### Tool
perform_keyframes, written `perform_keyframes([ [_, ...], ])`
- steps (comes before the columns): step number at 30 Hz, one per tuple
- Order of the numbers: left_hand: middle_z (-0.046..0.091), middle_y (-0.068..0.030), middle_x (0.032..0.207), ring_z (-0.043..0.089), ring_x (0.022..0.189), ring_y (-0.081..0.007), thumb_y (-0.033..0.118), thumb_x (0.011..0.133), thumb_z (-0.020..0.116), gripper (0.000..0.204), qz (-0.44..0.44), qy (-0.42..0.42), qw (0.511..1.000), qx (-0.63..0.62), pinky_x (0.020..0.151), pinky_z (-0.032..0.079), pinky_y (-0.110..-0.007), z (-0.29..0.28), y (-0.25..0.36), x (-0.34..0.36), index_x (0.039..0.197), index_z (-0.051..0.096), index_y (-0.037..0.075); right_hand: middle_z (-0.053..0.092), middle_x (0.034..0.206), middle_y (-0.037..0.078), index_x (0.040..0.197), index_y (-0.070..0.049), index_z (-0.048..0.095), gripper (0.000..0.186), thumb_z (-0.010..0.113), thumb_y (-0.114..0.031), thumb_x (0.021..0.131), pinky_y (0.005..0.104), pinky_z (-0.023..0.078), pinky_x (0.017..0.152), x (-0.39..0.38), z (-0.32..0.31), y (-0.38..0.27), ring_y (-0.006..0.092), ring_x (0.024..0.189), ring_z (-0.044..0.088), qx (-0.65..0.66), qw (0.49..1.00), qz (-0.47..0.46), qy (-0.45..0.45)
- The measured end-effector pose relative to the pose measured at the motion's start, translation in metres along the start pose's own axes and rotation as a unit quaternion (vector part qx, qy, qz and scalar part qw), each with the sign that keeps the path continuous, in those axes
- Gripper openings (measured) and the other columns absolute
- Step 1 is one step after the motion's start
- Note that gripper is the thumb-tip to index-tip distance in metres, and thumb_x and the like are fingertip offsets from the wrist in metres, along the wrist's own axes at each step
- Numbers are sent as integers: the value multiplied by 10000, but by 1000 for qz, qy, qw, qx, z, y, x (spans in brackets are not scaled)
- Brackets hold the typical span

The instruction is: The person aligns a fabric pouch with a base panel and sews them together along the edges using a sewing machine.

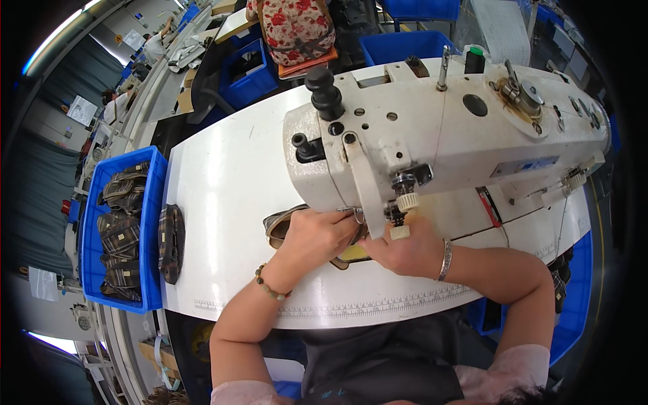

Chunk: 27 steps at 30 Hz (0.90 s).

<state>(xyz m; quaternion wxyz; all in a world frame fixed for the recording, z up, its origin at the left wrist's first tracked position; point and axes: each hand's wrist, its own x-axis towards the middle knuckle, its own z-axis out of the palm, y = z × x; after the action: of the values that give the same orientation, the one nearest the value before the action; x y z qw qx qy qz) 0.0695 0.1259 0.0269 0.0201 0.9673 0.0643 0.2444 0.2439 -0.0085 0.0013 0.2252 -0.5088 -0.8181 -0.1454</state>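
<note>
A white industrial sewing machine (398, 152) stands over the white table, and both of my hands are at its needle end. My left hand (314, 236) is closed on a small dark sewn fabric piece (279, 221), whose rounded edge sticks out to the left. A yellow part (354, 254) of it shows between the hands. My right hand (408, 251) has its fingers bent together on the piece's right side, just below the machine head. The needle and the fingertips there are mostly hidden.
At the table's left edge lies a plaid fabric piece (171, 243), beside a blue bin (156, 202) of similar pieces. A red-handled tool (489, 206) rests right of the needle area. Another blue bin (580, 297) stands at the right; a flowered chair back (297, 27) is behind.
</note>
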Motion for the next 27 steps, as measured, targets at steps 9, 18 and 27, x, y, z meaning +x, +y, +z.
perform_keyframes([
  [9, 680, -57, 679, 672, 585, -253, 130, 732, 762, 155, -105, -28, 992, -64, 540, 536, -356, 1, 2, -3, 887, 757, 133, 599, 596, 42, 1108, 53, 656, 408, 640, -150, 754, 358, 491, 536, -1, 14, -6, 208, 620, 643, -65, 996, 17, -59],
  [18, 676, -35, 691, 665, 617, -229, 102, 699, 748, 202, -86, -58, 994, -32, 526, 523, -342, -4, 2, -1, 892, 780, 154, 598, 572, 64, 1163, 50, 651, 441, 623, -146, 769, 377, 483, 496, -3, 7, -9, 226, 545, 631, 26, 993, 37, -112],
  [27, 679, -1, 761, 661, 624, -201, 111, 688, 733, 202, -27, -53, 998, 26, 528, 520, -335, -2, 5, -1, 878, 763, 172, 599, 548, 91, 1027, 26, 724, 346, 625, -139, 740, 383, 490, 471, -4, 13, -10, 250, 499, 622, 70, 992, 55, -85],
])
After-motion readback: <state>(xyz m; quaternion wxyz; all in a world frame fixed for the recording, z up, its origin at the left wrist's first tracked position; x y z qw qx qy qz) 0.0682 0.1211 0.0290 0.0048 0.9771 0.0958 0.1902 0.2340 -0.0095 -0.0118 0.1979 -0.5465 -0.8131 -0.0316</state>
